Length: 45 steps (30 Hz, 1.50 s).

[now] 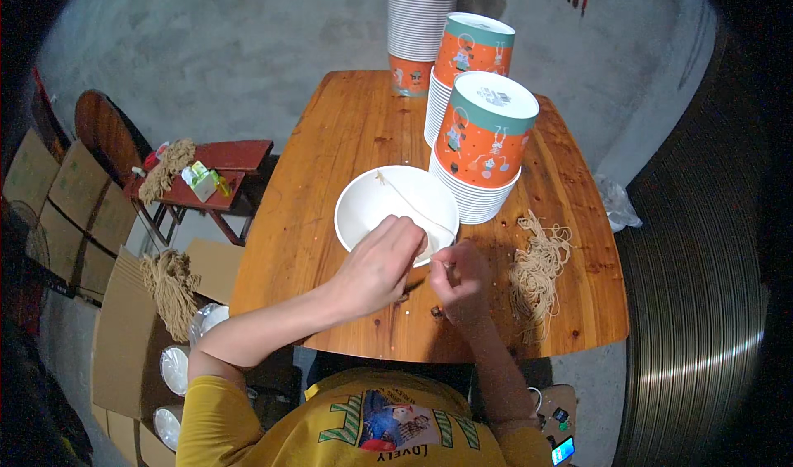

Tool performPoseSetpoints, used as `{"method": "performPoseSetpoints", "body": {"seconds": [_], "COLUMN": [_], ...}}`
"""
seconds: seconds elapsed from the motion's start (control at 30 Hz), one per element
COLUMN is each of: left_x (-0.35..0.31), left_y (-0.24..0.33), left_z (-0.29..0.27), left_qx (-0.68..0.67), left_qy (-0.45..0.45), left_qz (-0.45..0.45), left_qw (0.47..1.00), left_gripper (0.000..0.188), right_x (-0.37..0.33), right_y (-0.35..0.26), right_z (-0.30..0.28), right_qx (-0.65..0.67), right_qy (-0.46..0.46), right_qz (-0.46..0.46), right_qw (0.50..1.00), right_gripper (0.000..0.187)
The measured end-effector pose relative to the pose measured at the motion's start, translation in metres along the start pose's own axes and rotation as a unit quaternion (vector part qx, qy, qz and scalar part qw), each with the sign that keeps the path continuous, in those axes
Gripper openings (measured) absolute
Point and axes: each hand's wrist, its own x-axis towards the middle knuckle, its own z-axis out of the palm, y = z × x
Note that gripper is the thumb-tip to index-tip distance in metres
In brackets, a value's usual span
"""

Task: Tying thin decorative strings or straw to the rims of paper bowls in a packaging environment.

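Grip: right hand (459,277) near-closed, thumb and forefinger pinched, apparently on the thin pale cord (415,209) where it came over the rim. Left hand (387,252) curled, fingertips hidden at the bowl's near side; could not tell what it held. Cord lay across the white bowl (353,204), far end loose by the back rim.

Step, as judged: two-handed fine work on one strand at the rim. Next move seemed to call for keeping the pinch, light tension, bowl steady.

Room: stacked paper tubs (486,153) stood just beside the bowl, back right, tight for that elbow. Heap of cords (541,277) right, near the side edge of the table (318,170). Left, bare wood; forearms crossed the near edge.
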Motion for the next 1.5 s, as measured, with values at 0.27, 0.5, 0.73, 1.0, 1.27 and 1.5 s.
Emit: {"method": "performPoseSetpoints", "body": {"seconds": [0.27,0.5,0.73,1.0,1.27,1.5], "left_x": [-0.005,-0.010,-0.027,-0.045,-0.030,-0.033], "left_y": [-0.002,-0.011,-0.014,-0.024,-0.011,-0.008], "left_z": [0.000,-0.001,-0.016,-0.020,-0.012,-0.010], "left_qx": [-0.012,0.007,0.021,-0.002,0.029,0.067], "left_qy": [-0.006,0.020,-0.029,-0.008,0.051,0.042], "left_qz": [-0.014,-0.014,-0.039,0.009,-0.166,-0.132], "left_qw": [1.000,1.000,0.999,1.000,0.984,0.988], "left_gripper": [0.021,0.016,0.015,0.014,0.019,0.011], "right_x": [0.002,-0.002,0.035,0.055,0.055,0.060], "right_y": [-0.005,-0.009,-0.002,-0.015,-0.030,-0.019], "right_z": [0.001,-0.001,-0.025,0.001,0.013,0.021], "right_qx": [-0.049,-0.011,-0.107,-0.136,-0.139,-0.149], "right_qy": [-0.004,-0.090,-0.152,-0.180,-0.222,-0.141], "right_qz": [-0.053,0.012,-0.176,-0.161,-0.100,-0.071], "right_qw": [0.997,0.996,0.967,0.961,0.960,0.976], "right_gripper": [0.012,0.015,0.026,0.013,0.007,0.005]}}
